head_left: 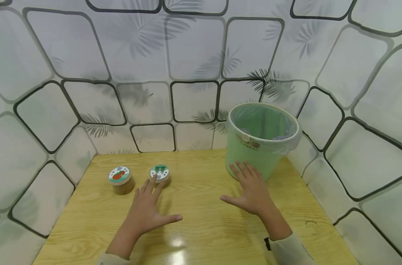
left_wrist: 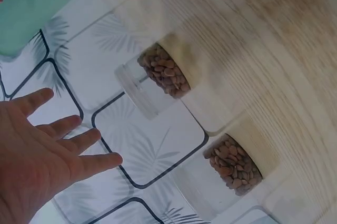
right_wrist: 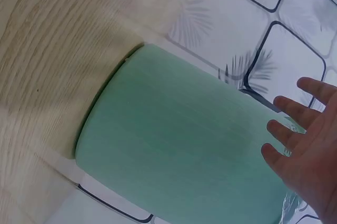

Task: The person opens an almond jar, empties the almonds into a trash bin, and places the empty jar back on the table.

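My left hand (head_left: 146, 211) hovers over the table with its fingers spread and nothing in it. Its fingertips overlap a small clear jar with a green-and-white lid (head_left: 160, 172) in the head view. Left of that stands a second jar (head_left: 123, 186), with red fruit pictured on its lid. Brown kernels (left_wrist: 166, 70) partly fill one jar in the left wrist view, and similar ones (left_wrist: 234, 165) the other. My right hand (head_left: 252, 193), fingers spread and holding nothing, is in front of a light green bin (head_left: 254, 154) with a clear liner over its rim.
The wooden table (head_left: 194, 206) carries both jars at the left and the bin at the back right. Patterned wall covering (head_left: 194, 101) encloses the back and both sides. A purplish bit (head_left: 280, 137) shows inside the bin's liner near the rim.
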Available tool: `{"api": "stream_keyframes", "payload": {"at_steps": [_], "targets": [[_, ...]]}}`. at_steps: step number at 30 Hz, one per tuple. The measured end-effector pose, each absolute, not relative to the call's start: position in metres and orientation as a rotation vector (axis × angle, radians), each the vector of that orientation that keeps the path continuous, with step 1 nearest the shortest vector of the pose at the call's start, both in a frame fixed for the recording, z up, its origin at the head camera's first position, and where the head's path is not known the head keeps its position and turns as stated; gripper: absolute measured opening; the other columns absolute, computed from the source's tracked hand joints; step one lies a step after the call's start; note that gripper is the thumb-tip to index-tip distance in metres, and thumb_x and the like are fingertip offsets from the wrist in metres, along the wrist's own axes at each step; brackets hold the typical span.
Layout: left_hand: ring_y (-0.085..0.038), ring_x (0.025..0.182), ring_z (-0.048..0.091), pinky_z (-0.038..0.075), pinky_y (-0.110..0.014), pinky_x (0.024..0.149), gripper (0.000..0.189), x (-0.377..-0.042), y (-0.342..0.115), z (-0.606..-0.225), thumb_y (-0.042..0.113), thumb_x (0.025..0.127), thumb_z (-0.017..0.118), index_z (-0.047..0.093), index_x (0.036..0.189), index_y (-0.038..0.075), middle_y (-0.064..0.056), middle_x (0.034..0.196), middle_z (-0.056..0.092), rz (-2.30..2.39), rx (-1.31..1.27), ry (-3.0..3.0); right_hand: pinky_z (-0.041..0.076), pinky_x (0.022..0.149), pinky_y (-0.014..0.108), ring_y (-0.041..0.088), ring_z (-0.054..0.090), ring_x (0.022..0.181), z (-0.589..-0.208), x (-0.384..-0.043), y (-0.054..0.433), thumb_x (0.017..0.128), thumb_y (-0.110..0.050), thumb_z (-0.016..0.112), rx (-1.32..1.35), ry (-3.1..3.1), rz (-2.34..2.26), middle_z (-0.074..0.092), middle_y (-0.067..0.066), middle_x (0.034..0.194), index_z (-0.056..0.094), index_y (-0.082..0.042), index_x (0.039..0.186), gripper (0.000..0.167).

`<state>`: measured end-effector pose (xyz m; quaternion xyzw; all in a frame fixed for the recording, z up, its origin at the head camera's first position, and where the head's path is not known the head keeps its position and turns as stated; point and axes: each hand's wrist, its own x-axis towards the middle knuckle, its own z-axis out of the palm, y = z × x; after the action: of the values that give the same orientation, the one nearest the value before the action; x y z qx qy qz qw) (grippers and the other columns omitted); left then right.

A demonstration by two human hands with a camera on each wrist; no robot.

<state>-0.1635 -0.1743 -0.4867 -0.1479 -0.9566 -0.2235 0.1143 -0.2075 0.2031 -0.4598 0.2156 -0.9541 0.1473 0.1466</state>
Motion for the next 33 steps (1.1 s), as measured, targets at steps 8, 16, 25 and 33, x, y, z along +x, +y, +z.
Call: {"api": "stream_keyframes", "payload": {"at_steps": [8,16,25,33], "targets": [[-0.052,0.156,0.031,0.034,-0.077,0.117,0.126,-0.171,-0.166,-0.486,0.085,0.070,0.079,0.026,0.171,0.029,-0.015,0.176,0.023,-0.784,-0.598,-2.739,0.033,0.122,0.070,0.044,0.036,0.157,-0.455,-0.207,0.210,0.081,-0.080,0.073,0.639,-2.628,0.406,0.047,0.017,0.165,0.040,-0.017,0.166,0.110],[-0.049,0.158,0.029,0.037,-0.076,0.115,0.126,-0.177,-0.156,-0.480,0.082,0.071,0.081,0.024,0.171,0.030,-0.016,0.176,0.021,-0.836,-0.688,-2.722,0.036,0.120,0.069,0.045,0.041,0.153,-0.449,-0.207,0.220,0.082,-0.083,0.070,0.650,-2.536,0.407,0.052,0.018,0.161,0.046,-0.013,0.162,0.109],[-0.043,0.161,0.025,0.037,-0.077,0.115,0.125,-0.184,-0.145,-0.478,0.085,0.072,0.078,0.019,0.171,0.036,-0.011,0.178,0.016,-0.865,-0.712,-2.759,0.035,0.121,0.067,0.043,0.040,0.154,-0.448,-0.207,0.228,0.081,-0.083,0.070,0.615,-2.510,0.414,0.051,0.015,0.162,0.046,-0.015,0.162,0.108],[-0.046,0.161,0.026,0.038,-0.076,0.115,0.123,-0.188,-0.136,-0.476,0.083,0.074,0.078,0.020,0.171,0.036,-0.011,0.178,0.018,-0.867,-0.747,-2.766,0.035,0.119,0.067,0.044,0.042,0.153,-0.445,-0.207,0.233,0.080,-0.079,0.073,0.601,-2.471,0.421,0.052,0.017,0.160,0.046,-0.015,0.162,0.108]]}}
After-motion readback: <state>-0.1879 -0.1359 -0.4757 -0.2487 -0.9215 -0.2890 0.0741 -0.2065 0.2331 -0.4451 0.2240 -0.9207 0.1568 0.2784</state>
